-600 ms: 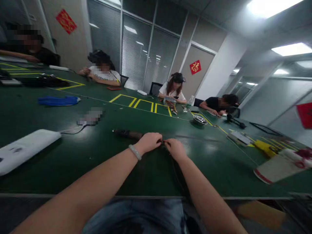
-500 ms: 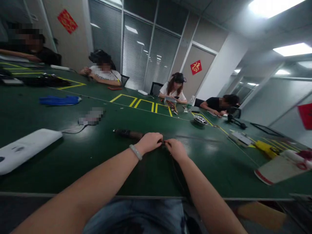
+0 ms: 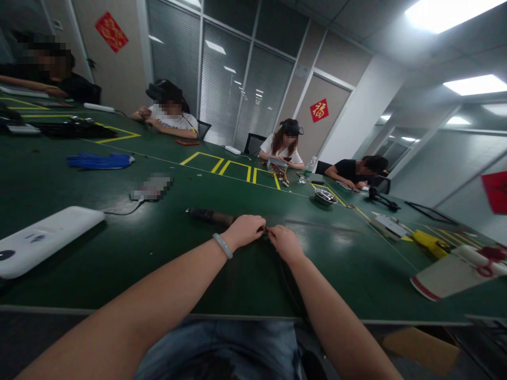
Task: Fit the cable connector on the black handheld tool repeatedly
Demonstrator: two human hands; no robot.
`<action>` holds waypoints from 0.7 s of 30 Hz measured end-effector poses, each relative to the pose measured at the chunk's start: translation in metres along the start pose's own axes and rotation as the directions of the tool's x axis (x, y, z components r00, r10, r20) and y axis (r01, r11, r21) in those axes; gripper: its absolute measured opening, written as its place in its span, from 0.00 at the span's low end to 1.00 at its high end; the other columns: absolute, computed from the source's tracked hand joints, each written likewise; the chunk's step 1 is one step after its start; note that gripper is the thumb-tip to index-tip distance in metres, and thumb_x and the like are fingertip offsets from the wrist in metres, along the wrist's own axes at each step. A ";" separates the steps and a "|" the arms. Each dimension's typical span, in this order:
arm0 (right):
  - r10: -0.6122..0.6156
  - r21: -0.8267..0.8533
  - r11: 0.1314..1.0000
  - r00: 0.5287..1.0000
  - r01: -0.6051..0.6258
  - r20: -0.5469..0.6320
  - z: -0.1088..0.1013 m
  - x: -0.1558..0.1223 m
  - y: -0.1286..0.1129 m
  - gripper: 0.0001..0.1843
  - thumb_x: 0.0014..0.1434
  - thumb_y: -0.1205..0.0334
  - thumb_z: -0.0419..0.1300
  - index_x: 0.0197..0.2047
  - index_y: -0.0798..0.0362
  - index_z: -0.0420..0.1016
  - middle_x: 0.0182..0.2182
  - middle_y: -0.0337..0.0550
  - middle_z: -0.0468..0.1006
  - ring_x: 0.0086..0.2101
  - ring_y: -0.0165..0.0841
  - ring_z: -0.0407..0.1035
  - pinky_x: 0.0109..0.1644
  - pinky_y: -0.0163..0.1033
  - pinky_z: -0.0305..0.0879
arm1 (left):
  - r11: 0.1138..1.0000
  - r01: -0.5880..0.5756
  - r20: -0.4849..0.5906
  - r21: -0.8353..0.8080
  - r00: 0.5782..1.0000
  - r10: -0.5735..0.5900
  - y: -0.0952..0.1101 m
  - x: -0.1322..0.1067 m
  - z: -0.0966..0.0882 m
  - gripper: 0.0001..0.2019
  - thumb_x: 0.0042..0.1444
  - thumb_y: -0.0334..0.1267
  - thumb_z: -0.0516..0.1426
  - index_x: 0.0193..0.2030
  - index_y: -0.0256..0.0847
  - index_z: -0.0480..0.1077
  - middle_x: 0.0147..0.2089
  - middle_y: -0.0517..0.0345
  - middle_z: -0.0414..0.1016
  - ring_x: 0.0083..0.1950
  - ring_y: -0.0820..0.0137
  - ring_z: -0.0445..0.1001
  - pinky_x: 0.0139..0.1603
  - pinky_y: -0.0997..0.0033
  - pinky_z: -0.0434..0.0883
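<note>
My left hand (image 3: 249, 230), with a pale bangle at the wrist, is closed over the green table. Its fingertips pinch something small and dark that I cannot make out. Close against it, my right hand (image 3: 285, 244) also pinches with closed fingers, almost meeting the left fingertips. A brown and black rod-shaped tool (image 3: 212, 216) with a metal tip pointing left lies just beyond my left hand; its right end is hidden behind the fingers. From under my right hand a dark cord (image 3: 288, 282) runs toward the table's near edge.
On the left are a white power bank (image 3: 51, 237) cabled to a phone-like device (image 3: 152, 188), and a blue glove (image 3: 100, 161). A metal bowl (image 3: 325, 197), a yellow tool (image 3: 430, 244) and a paper cup (image 3: 447, 274) stand right. Several people sit across the table.
My hands stay pinched together in nearly the same place. The view has shifted slightly; nothing else has visibly moved.
</note>
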State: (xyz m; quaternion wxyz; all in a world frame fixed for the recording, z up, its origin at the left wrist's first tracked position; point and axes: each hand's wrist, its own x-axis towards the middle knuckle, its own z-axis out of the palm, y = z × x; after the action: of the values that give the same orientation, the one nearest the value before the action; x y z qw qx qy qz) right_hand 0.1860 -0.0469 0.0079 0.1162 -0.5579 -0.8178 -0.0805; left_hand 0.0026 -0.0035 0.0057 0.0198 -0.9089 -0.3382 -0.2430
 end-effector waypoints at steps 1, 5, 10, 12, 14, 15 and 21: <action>-0.004 -0.016 1.000 1.000 0.004 0.000 0.001 0.001 0.000 0.16 0.67 0.61 0.48 0.49 0.53 0.75 0.41 0.46 0.77 0.40 0.34 0.71 0.49 0.37 0.63 | 1.000 0.002 0.005 0.006 1.000 -0.002 0.000 0.000 0.000 0.04 0.58 0.37 0.55 0.36 0.41 0.69 0.38 0.56 0.73 0.39 0.67 0.73 0.40 0.70 0.66; -0.044 -0.093 0.995 0.998 0.047 0.034 0.003 0.005 0.001 0.15 0.68 0.62 0.47 0.47 0.53 0.75 0.39 0.46 0.76 0.39 0.34 0.71 0.49 0.37 0.63 | 0.999 0.007 0.020 0.033 1.000 -0.007 0.001 0.001 0.001 0.04 0.59 0.37 0.55 0.37 0.40 0.69 0.40 0.55 0.73 0.40 0.66 0.73 0.41 0.69 0.67; -0.126 -0.210 0.968 0.990 0.136 0.061 0.006 0.009 0.008 0.14 0.67 0.61 0.48 0.46 0.53 0.74 0.41 0.47 0.75 0.42 0.34 0.70 0.48 0.37 0.64 | 0.998 -0.001 0.027 0.056 1.000 0.000 0.001 0.002 0.001 0.03 0.59 0.36 0.55 0.38 0.40 0.68 0.41 0.55 0.73 0.41 0.65 0.73 0.42 0.68 0.68; -0.169 -0.234 0.957 0.985 0.173 0.038 0.006 0.011 0.009 0.14 0.67 0.61 0.48 0.45 0.53 0.74 0.46 0.49 0.74 0.47 0.36 0.68 0.50 0.38 0.64 | 0.999 -0.005 0.031 0.053 1.000 0.004 0.000 0.001 0.000 0.03 0.58 0.36 0.55 0.38 0.40 0.68 0.42 0.54 0.73 0.42 0.65 0.74 0.43 0.68 0.68; -0.169 -0.228 0.958 0.985 0.175 0.043 0.005 0.013 0.010 0.13 0.67 0.62 0.48 0.46 0.53 0.72 0.51 0.50 0.73 0.51 0.36 0.66 0.53 0.38 0.63 | 0.999 -0.011 0.025 0.041 1.000 0.010 0.000 0.001 0.000 0.04 0.58 0.35 0.56 0.40 0.40 0.68 0.42 0.54 0.74 0.42 0.65 0.74 0.44 0.67 0.69; -0.154 -0.218 0.962 0.986 0.164 0.063 0.005 0.014 0.009 0.13 0.67 0.63 0.48 0.47 0.54 0.71 0.51 0.50 0.73 0.51 0.35 0.67 0.52 0.38 0.63 | 0.999 -0.013 0.020 0.034 1.000 0.012 0.000 0.000 -0.001 0.05 0.57 0.35 0.56 0.41 0.40 0.67 0.43 0.54 0.74 0.43 0.64 0.74 0.44 0.67 0.69; -0.072 -0.211 0.972 0.985 0.104 0.154 0.005 0.025 0.010 0.13 0.68 0.58 0.46 0.46 0.54 0.68 0.42 0.48 0.78 0.41 0.34 0.73 0.44 0.35 0.65 | 0.998 -0.052 -0.050 0.028 0.997 0.054 0.001 -0.001 -0.005 0.12 0.54 0.39 0.59 0.45 0.41 0.66 0.46 0.53 0.74 0.50 0.62 0.72 0.60 0.57 0.61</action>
State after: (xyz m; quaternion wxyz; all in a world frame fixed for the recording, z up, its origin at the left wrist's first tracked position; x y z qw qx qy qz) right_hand 0.1860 -0.0200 0.0096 -0.0094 -0.5349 -0.8342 -0.1338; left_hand 0.0007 -0.0061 0.0094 0.0471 -0.9109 -0.3166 -0.2605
